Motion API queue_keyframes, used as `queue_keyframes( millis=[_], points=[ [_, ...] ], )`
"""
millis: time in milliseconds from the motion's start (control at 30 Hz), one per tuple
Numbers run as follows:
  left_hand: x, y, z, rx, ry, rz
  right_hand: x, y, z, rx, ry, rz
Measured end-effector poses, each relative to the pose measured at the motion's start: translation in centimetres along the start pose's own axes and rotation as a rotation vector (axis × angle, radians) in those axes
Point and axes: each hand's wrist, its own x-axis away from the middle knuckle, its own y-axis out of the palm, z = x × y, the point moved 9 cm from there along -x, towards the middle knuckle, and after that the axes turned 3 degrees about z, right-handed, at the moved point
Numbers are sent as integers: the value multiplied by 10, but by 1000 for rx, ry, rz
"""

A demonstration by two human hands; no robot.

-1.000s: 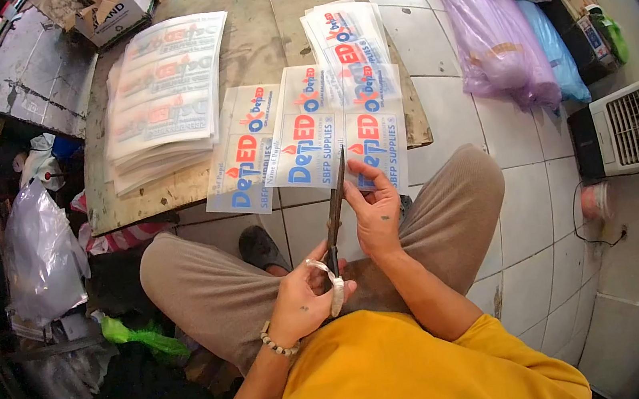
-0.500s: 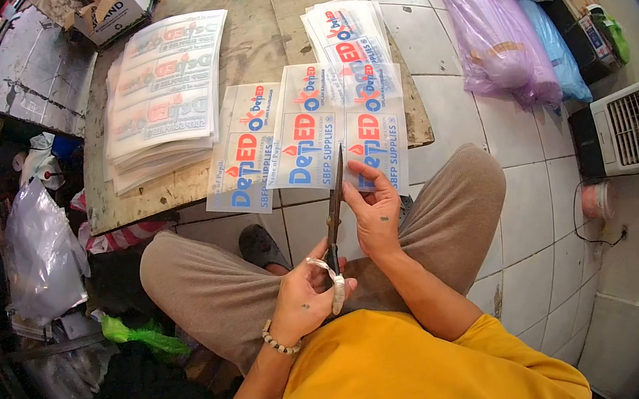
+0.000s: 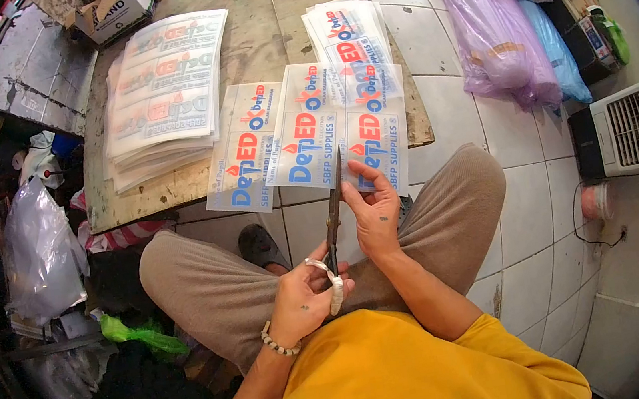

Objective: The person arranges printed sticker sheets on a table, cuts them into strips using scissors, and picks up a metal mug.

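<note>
My left hand (image 3: 300, 297) is closed around the wrapped handles of a long pair of scissors (image 3: 332, 212). The dark blades point away from me and reach into a translucent printed plastic sheet (image 3: 298, 150) with blue and red lettering, along the line between two of its panels. My right hand (image 3: 377, 220) pinches the near edge of that sheet just right of the blades. On the left, a separate printed piece (image 3: 242, 149) lies over the table's near edge. Beyond the sheet, more printed pieces (image 3: 337, 24) lie in a small pile, partly covered by it.
A thick stack of printed sheets (image 3: 160, 91) lies on the worn wooden table (image 3: 257, 34). Behind it is a cardboard box (image 3: 119, 14). Purple plastic rolls (image 3: 496, 39) and a white air cooler (image 3: 629, 128) stand at the right; plastic bags (image 3: 42, 252) are at the left.
The scissors have shifted very slightly, their handles a little to the left. Both hands keep nearly the same place, and the sheet has hardly moved.
</note>
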Motion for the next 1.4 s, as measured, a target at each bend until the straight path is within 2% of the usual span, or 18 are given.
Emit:
queue_keyframes(
  millis=[167,433,667,1167,1400],
  points=[
    [2,-2,0,-60,-34,5,-1,-2,2,-8,4,-2],
    [3,0,0,30,-11,21,-2,-10,-1,-1,-19,56],
    [-8,3,8,29,77,36,6,-5,-9,63,-10,8],
    [-13,3,5,66,29,33,7,-6,-11,62,-21,5],
    [-33,-2,8,100,87,43,17,-2,-10,157,2,-42]
  ],
)
